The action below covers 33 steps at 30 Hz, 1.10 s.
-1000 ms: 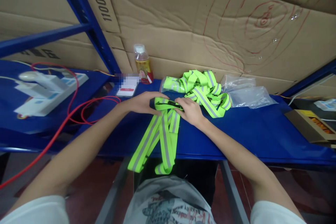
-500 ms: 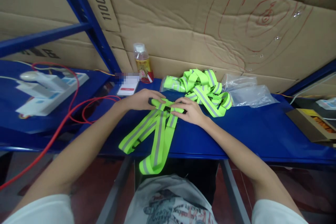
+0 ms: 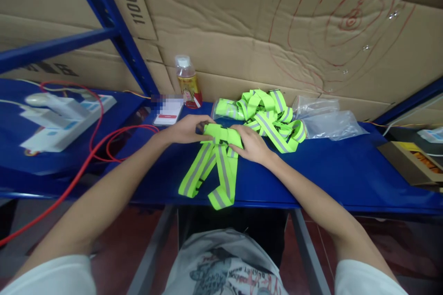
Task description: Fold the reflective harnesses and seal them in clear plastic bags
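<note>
A neon-yellow reflective strap (image 3: 218,166) with grey stripes lies on the blue table (image 3: 332,175), its loops reaching the front edge. My left hand (image 3: 185,129) grips the folded top of the strap from the left, fingers curled. My right hand (image 3: 251,144) pinches the same folded top from the right. A heap of similar reflective straps (image 3: 266,115) sits just behind my right hand.
A drink bottle (image 3: 188,82) stands against the cardboard wall, beside a white and red card (image 3: 169,112). Clear plastic bags (image 3: 325,122) lie right of the heap. A red cable (image 3: 100,143) and white power strips (image 3: 58,117) occupy the left shelf. A cardboard box (image 3: 411,161) sits far right.
The hanging strap loops have been drawn up from below the table edge onto the table, and the top is folded over more between both hands.
</note>
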### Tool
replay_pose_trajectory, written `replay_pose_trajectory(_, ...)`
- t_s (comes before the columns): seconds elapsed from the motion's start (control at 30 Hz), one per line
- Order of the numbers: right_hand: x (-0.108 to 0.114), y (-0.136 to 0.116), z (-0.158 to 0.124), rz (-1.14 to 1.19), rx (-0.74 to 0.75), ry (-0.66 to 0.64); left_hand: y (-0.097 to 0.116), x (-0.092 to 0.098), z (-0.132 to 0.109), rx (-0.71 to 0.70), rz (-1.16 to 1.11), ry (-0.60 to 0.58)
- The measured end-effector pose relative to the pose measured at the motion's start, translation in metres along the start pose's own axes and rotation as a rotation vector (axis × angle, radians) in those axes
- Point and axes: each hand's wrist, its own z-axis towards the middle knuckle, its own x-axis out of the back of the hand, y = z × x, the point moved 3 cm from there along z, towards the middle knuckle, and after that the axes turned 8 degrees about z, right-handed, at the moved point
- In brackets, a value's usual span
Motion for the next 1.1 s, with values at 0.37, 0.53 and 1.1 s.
replay_pose_trajectory(0.37,0.006,0.000,0.000,0.088,0.156,-0.032,0.011,0.004,0.001,-0.197,0.073,0.048)
replay_pose_trajectory(0.53,0.004,0.000,-0.003,-0.063,0.262,-0.026,0.003,0.011,-0.005,-0.094,-0.056,-0.097)
replay_pose_trajectory(1.1,-0.006,0.012,-0.004,0.178,-0.083,0.126,0.023,0.011,-0.004,-0.051,0.035,-0.089)
